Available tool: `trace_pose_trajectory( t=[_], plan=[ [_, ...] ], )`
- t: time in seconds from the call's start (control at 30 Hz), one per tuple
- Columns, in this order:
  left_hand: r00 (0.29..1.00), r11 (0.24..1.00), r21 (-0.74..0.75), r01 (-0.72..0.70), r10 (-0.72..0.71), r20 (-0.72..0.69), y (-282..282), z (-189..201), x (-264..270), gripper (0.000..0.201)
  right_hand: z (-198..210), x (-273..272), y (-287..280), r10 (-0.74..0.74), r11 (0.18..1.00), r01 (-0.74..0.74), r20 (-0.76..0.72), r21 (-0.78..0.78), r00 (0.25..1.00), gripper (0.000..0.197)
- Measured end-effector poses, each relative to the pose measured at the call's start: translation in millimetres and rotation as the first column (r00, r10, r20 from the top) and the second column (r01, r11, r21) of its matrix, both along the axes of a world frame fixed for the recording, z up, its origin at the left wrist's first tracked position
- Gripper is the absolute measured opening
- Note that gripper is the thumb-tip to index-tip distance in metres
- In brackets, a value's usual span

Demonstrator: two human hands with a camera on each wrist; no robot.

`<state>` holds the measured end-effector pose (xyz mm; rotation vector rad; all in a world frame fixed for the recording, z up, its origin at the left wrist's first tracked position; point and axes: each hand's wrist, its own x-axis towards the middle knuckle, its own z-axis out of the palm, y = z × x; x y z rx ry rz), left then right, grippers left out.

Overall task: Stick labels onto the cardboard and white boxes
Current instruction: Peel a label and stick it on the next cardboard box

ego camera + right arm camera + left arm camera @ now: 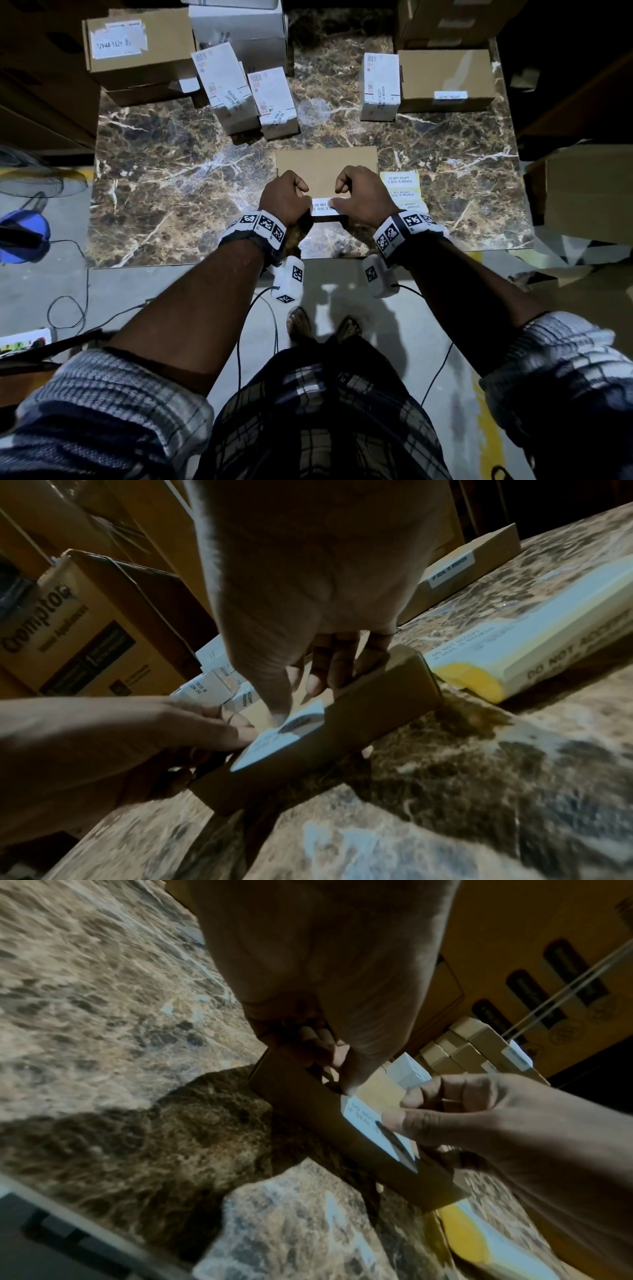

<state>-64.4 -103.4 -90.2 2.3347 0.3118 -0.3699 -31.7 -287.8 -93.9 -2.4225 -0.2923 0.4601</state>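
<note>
- Flat cardboard box lying on the marble table, close to the near edge, between both hands.
- White label laid over the box's near top edge, reading "DO NOT…" and "IF SEAL IS…"; near half bent down over the front face.
- Left hand at the label's left end, fingers curled in, thumb tip down on the label's corner; the other fingers tucked behind the box edge.
- Right hand at the label's right end, thumb pressing flat on the printed face, fingers curled over the box top; possibly pinching the label's end, though blur in the wrist views leaves that unsure.
- Sheet of labels on yellow backing just right of the box, touching or nearly touching its right side.
- Three white boxes at the far left-centre, already labelled, leaning against each other.
- One more white box upright at far right, beside a brown box with a label on its front.
- Larger cardboard carton at far left with a torn white sticker on top.
- Wrist bands with black-and-white markers on both forearms.
</note>
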Motion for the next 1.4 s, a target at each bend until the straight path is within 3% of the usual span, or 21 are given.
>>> trace_pose_trajectory(
  t=[0.1,0.23,0.3,0.37,0.47,0.57,0.7,0.97,1.2,1.4],
  plan=[
    [0.999,0.998,0.056,0.024,-0.026,0.020,-1,-2,1,0.017,-5,-9,0,-0.041,0.999,0.041,0.070,0.002,0.997,0.023],
    [0.999,0.999,0.016,0.037,-0.038,0.026,2,0,-1,0.010,-4,-17,-6,-0.055,0.998,0.057,0.165,-0.003,0.985,0.015],
    [0.994,0.996,0.028,0.085,-0.087,0.061,3,1,-3,0.014,-2,-20,-9,0.056,0.997,-0.040,0.246,-0.070,0.968,0.021],
    [0.961,0.968,0.127,0.217,-0.235,0.147,3,0,-7,0.018,-3,-24,-13,0.215,0.972,-0.175,0.299,-0.156,0.930,0.023],
    [0.816,0.810,0.389,0.440,-0.541,0.205,2,2,-20,0.024,-7,-26,-24,0.336,0.933,-0.271,0.308,-0.236,0.890,0.023],
    [0.676,0.669,0.444,0.596,-0.716,0.174,-5,2,-31,0.038,-8,-25,-33,0.355,0.927,-0.293,0.300,-0.232,0.885,0.021],
    [0.640,0.538,0.485,0.690,-0.766,-0.060,-18,-7,-42,0.063,-9,-25,-33,0.350,0.932,-0.303,0.281,-0.197,0.894,0.022],
    [0.650,0.504,0.534,0.679,-0.751,-0.117,-14,-10,-59,0.067,-2,-26,-33,0.335,0.937,-0.294,0.253,-0.187,0.907,0.024],
    [0.690,0.626,0.468,0.623,-0.722,0.047,-14,5,-52,0.056,10,-36,-20,0.343,0.931,-0.283,0.284,-0.232,0.895,0.024],
    [0.684,0.601,0.478,0.641,-0.730,0.000,-5,15,-43,0.045,7,-45,-29,0.375,0.896,-0.263,0.292,-0.358,0.880,0.020]
  ],
)
